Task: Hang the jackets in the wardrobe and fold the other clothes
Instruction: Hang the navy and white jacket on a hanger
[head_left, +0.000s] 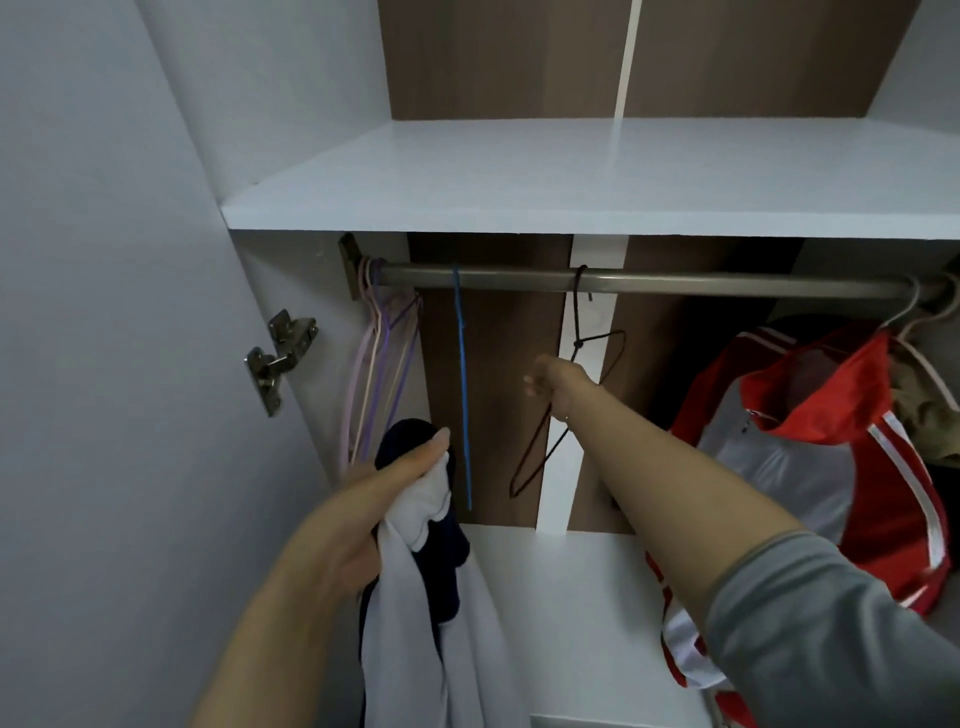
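White-and-navy soft jacket (415, 545) bunched in left hand (358, 514); right hand (556, 384) around thin dark wire hanger (566, 405), grip unclear.

Home bedroom, wardrobe rail (675, 283), hangers (384, 364)

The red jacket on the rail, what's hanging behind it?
Behind the red jacket hangs an olive-brown garment on a pale hanger. Only its upper edge shows; the rest is covered.

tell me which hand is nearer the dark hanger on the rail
Right. The right hand is right at the dark hanger; the left hand is lower left, holding the white and navy garment.
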